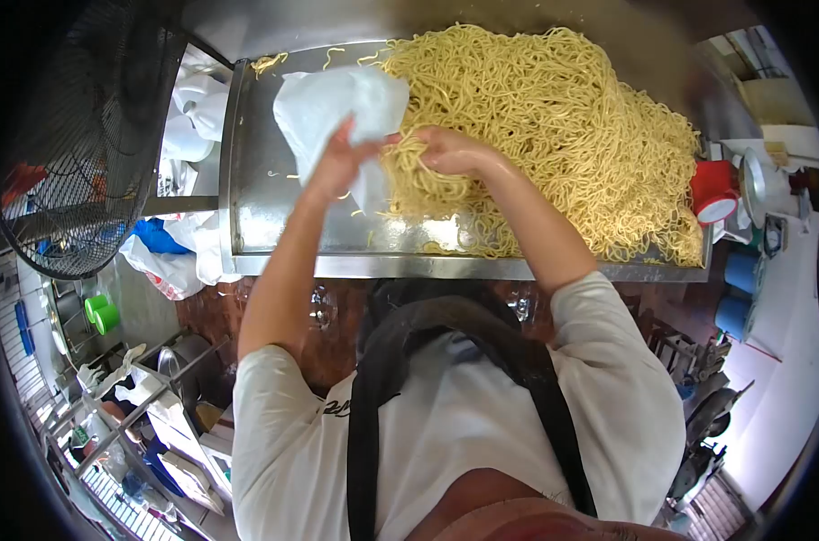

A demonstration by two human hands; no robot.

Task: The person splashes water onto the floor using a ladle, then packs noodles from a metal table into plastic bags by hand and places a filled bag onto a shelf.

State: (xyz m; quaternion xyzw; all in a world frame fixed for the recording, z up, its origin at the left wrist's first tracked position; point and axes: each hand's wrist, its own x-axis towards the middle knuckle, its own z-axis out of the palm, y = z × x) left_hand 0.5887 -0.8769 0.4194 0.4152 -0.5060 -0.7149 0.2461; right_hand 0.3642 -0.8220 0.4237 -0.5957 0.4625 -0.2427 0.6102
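A large heap of yellow noodles (545, 117) covers the middle and right of a metal tray (265, 216). My right hand (450, 151) is closed around a clump of noodles (423, 185) at the heap's left edge; the strands hang below the fingers, partly blurred. Just left of it, my left hand (339, 164) is at a white, translucent plastic bag (337, 95), which spreads out behind and beyond the fingers. That hand is smeared by motion, but its fingers look closed on the bag. The fingertips of both hands are close together.
The tray has a raised metal front edge (464, 267). A black-framed fan (76, 153) stands at the left, near white jugs (193, 117) and plastic bags (170, 261). A red container (714, 191) sits beyond the tray's right end. Loose noodle bits (270, 63) lie at the far left corner.
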